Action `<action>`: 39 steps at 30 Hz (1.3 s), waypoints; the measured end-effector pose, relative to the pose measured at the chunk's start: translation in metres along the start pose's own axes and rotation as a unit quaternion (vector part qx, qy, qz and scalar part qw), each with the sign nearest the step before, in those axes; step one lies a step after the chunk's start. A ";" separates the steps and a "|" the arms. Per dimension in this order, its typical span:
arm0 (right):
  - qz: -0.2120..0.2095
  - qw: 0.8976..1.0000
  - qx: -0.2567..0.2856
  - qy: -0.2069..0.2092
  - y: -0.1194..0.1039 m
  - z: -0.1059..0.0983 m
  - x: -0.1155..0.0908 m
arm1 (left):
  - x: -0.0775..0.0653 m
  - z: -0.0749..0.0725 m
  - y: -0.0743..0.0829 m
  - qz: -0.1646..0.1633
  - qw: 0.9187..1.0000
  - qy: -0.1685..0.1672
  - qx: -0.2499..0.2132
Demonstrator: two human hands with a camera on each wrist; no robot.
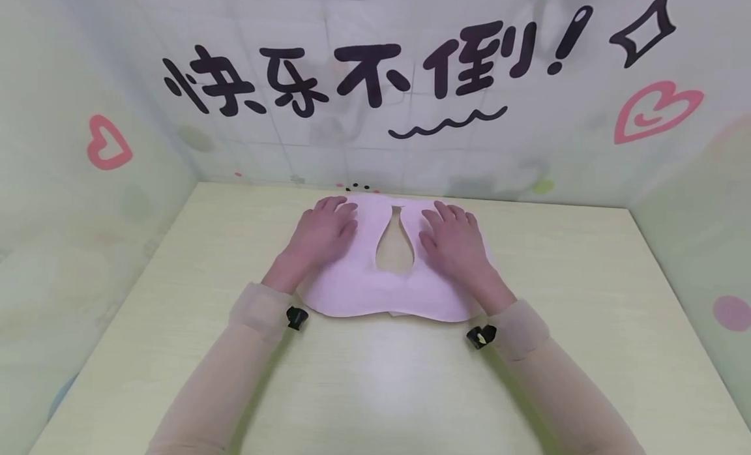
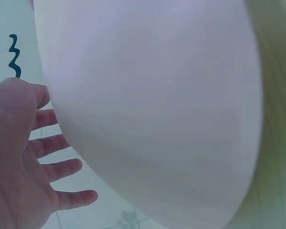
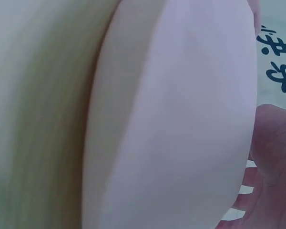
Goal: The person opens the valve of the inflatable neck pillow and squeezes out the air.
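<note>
A pale pink cushion (image 1: 387, 293) with a teardrop-shaped hole through its middle lies on the table. My left hand (image 1: 324, 232) is over its left side, near the far edge, with the fingers spread and slightly bent. On the other side of the hole, my right hand (image 1: 457, 243) lies over the right part in much the same way. The left wrist view shows the cushion's smooth, rounded side (image 2: 152, 105) beside the spread left fingers (image 2: 69, 169). From the right wrist, the cushion (image 3: 195, 109) fills the middle, partly covering the right fingers.
The pale wooden table (image 1: 375, 383) extends around the cushion. Behind it stands a printed white backdrop (image 1: 328, 142) with black lettering, and similar side panels with pink hearts rise at left and right. A black strap piece (image 1: 297, 318) sits at the left cuff, another (image 1: 481, 336) at the right.
</note>
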State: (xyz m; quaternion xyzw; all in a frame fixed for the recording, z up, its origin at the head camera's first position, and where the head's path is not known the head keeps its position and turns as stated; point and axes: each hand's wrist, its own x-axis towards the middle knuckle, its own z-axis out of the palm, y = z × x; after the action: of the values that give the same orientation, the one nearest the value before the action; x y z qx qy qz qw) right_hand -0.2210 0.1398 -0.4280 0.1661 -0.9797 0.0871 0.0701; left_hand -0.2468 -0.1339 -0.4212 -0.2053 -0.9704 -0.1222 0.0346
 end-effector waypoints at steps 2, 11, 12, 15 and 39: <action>-0.004 1.000 0.003 0.001 -0.001 0.000 -0.003 | -0.002 0.001 0.002 0.004 1.000 -0.003 -0.004; -0.005 1.000 0.014 -0.011 0.001 0.018 -0.012 | -0.004 0.018 0.008 0.008 0.999 -0.045 -0.005; -0.007 1.000 0.013 -0.011 0.002 0.020 -0.012 | -0.004 0.020 0.007 0.005 0.999 -0.049 -0.004; -0.008 1.000 0.010 -0.009 0.001 0.024 -0.013 | -0.005 0.023 0.007 -0.001 0.998 -0.058 -0.004; -0.003 1.000 0.003 -0.010 0.001 0.026 -0.016 | -0.008 0.027 0.011 0.018 0.999 -0.033 0.018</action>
State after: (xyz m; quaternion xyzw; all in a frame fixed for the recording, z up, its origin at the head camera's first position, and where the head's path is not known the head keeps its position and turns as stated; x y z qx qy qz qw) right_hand -0.2092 0.1406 -0.4566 0.1704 -0.9796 0.0883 0.0604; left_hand -0.2352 -0.1208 -0.4464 -0.2257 -0.9693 -0.0971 0.0089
